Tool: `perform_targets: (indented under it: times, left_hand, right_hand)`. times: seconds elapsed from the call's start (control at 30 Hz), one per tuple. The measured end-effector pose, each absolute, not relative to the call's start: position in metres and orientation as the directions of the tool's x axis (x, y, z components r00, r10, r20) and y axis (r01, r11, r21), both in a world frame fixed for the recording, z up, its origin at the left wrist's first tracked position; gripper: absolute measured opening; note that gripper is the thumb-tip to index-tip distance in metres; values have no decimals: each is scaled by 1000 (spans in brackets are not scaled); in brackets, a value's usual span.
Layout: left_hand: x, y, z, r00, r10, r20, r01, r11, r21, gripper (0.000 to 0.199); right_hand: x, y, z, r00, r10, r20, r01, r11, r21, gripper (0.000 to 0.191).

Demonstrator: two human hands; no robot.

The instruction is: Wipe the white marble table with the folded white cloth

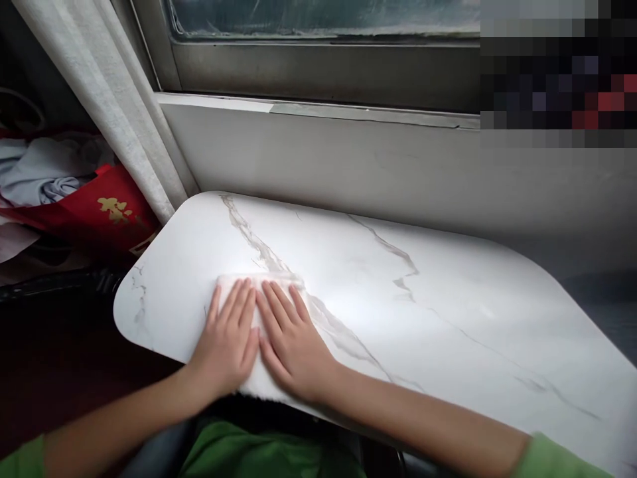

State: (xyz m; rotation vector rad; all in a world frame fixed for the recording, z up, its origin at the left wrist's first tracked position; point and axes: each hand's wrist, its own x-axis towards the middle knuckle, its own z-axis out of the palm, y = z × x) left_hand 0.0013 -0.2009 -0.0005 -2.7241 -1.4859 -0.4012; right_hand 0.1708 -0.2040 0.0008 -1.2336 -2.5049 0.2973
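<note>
A white cloth (266, 378) lies flat on the white marble-patterned table (448, 285), close to its front edge. My left hand (226, 338) rests palm down on the left part of the cloth, fingers stretched out and slightly apart. Beside it, my right hand (293, 342) presses flat on the cloth's right part with its fingers spread. The two hands nearly touch at the thumbs and cover much of the cloth, whose far edge shows just beyond the fingertips.
Behind the table stands a pale wall (298, 159) below a window (323, 16). A light curtain (109, 86) hangs at the left, near a red bag (94, 212) with grey fabric (44, 166) in it. The upper right corner is pixelated.
</note>
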Motion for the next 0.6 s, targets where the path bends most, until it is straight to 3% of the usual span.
perform_targets:
  times: [0.2, 0.33, 0.47, 0.6]
  left_hand:
    - [43, -212, 0, 580, 797, 165, 786, -602, 144, 59]
    - [56, -132, 4, 680, 729, 75, 721, -684, 112, 58]
    - [69, -26, 11, 742, 669, 45, 665, -743, 78, 53]
    - [91, 40, 9, 701, 707, 96, 707, -706, 37, 51]
  right_hand:
    - [220, -218, -8, -533, 816, 223, 729, 577, -369, 66]
    - [224, -157, -14, -388, 909, 154, 798, 415, -436, 63]
    - [210, -74, -12, -108, 975, 192, 909, 175, -379, 61]
    - [220, -6, -11, -131, 961, 242, 930, 204, -306, 60]
